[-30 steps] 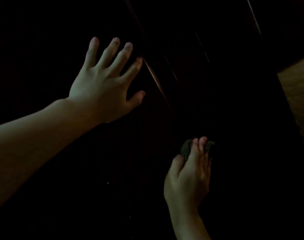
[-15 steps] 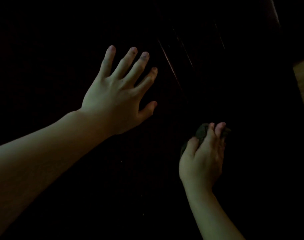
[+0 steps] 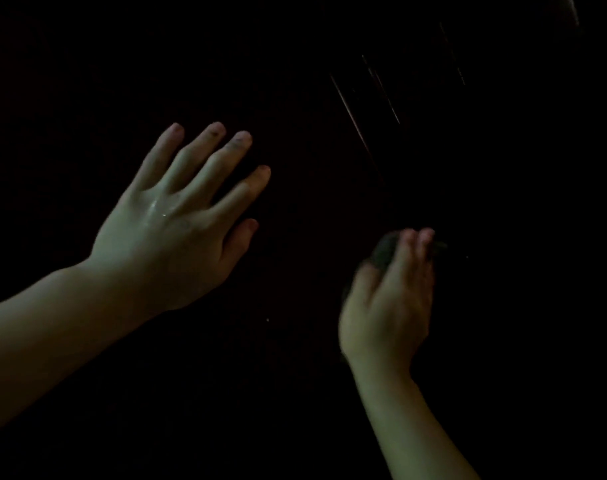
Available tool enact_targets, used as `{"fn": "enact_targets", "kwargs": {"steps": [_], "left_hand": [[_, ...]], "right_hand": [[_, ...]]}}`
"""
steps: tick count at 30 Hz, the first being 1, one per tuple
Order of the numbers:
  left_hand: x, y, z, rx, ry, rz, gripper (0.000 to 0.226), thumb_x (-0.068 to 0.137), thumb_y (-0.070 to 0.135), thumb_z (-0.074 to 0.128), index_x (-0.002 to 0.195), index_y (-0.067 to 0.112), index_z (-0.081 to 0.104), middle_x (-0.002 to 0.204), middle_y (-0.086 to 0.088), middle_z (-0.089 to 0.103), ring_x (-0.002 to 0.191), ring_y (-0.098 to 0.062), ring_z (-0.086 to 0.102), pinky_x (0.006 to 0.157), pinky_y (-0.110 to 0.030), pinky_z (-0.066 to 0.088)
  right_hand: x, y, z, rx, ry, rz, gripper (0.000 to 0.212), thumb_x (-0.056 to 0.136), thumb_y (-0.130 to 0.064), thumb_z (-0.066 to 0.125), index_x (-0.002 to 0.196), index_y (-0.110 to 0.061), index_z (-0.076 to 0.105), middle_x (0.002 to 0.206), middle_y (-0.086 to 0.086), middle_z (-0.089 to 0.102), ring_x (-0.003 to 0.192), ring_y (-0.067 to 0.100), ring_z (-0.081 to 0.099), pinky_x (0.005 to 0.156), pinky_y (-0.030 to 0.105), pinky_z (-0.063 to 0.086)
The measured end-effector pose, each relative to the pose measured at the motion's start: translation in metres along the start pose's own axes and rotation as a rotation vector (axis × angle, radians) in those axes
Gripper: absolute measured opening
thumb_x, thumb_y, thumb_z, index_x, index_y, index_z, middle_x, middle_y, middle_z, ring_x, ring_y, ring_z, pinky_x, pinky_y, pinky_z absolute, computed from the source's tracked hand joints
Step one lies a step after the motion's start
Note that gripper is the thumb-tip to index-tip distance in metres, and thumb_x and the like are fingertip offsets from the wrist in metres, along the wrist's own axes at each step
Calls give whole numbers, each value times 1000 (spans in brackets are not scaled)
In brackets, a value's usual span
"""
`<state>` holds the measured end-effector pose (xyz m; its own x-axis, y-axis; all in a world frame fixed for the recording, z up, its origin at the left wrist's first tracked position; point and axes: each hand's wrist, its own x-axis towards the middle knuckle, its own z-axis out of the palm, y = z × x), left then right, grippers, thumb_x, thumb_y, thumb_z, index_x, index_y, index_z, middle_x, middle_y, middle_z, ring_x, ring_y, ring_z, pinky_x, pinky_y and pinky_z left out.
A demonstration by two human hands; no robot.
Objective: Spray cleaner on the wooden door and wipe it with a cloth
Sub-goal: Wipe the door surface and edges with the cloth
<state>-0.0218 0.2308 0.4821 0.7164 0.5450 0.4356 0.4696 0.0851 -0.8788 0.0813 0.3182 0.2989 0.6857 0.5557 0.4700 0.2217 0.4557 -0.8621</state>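
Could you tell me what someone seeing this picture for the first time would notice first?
The left hand, fingers spread flat on the dark wooden door, stands out at centre-left, its back glistening. Lower right, the blurred right hand presses a dark cloth to the door; thin highlights streak the panel above.

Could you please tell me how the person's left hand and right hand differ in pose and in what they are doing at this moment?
The left hand lies spread, fingers straight, against the dark door and holds nothing; the right hand has its fingers over a dark cloth. The left hand looks sharp, with a wet glint on its back; the right hand is blurred. Both reach toward the same door.
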Motion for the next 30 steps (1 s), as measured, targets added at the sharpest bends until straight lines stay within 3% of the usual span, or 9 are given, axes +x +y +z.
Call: {"fn": "enact_targets", "kwargs": {"steps": [2, 4, 7, 9, 14, 19, 24, 26, 30], "left_hand": [[0, 2, 3, 28, -10, 4, 54, 97, 40, 35, 144, 13, 40, 153, -18, 29, 143, -36, 21, 117, -54, 13], [0, 2, 5, 44, -8, 3, 53, 97, 38, 36, 143, 12, 40, 153, -18, 29, 143, -36, 21, 117, -55, 14], [-1, 4, 6, 46, 4, -3, 53, 97, 35, 36, 143, 10, 40, 153, -19, 29, 143, -37, 21, 117, -55, 14], [-2, 5, 6, 32, 7, -8, 54, 96, 35, 36, 143, 8, 39, 153, -19, 29, 144, -37, 20, 117, -55, 13], [-3, 6, 6, 24, 11, -18, 55, 97, 35, 32, 144, 8, 38, 153, -20, 27, 144, -37, 19, 118, -54, 11], [-3, 7, 7, 38, 16, -24, 56, 97, 38, 34, 143, 7, 39, 152, -20, 29, 143, -38, 21, 117, -54, 12], [-3, 16, 7, 37, -13, -24, 63, 95, 46, 33, 145, 7, 37, 153, -22, 25, 143, -39, 18, 117, -55, 9], [-3, 19, 7, 30, -13, -12, 64, 94, 48, 35, 145, 9, 37, 153, -22, 26, 143, -40, 19, 117, -56, 10], [0, 33, 9, 22, -16, 57, 65, 93, 50, 38, 144, 10, 40, 152, -23, 28, 142, -41, 22, 116, -57, 14]], "right_hand": [[2, 14, -4, 6, -57, 160, 65, 91, -37, 30, 150, -10, 24, 159, 8, 16, 146, 25, 18, 119, 35, 12], [1, 9, -5, 23, -82, 154, 62, 94, -33, 32, 150, -10, 20, 160, 8, 12, 146, 25, 15, 119, 33, 8], [-11, -23, -2, 52, -67, -132, 60, 90, -27, 34, 144, -1, 34, 155, 18, 25, 142, 33, 27, 118, 39, 19], [-29, -47, 0, 86, -138, -306, 58, 90, -23, 36, 143, -2, 36, 155, 16, 26, 144, 30, 24, 118, 42, 21], [-61, -58, -2, 70, -160, -454, 53, 96, -29, 37, 144, -7, 38, 155, 12, 26, 145, 27, 21, 117, 44, 22], [-50, 3, -5, -94, -53, -200, 61, 84, -26, 39, 141, -4, 41, 153, 15, 31, 139, 30, 33, 115, 44, 25], [-36, 61, -15, -120, -37, 135, 64, 89, -37, 27, 148, -9, 29, 157, 8, 23, 142, 28, 27, 117, 42, 22], [-30, 56, -15, -92, -29, 64, 62, 91, -35, 29, 147, -8, 31, 156, 11, 26, 141, 30, 30, 116, 42, 25], [1, 20, -14, -82, -117, -301, 60, 91, -31, 34, 146, -7, 34, 156, 12, 25, 142, 29, 26, 118, 40, 22]]}}
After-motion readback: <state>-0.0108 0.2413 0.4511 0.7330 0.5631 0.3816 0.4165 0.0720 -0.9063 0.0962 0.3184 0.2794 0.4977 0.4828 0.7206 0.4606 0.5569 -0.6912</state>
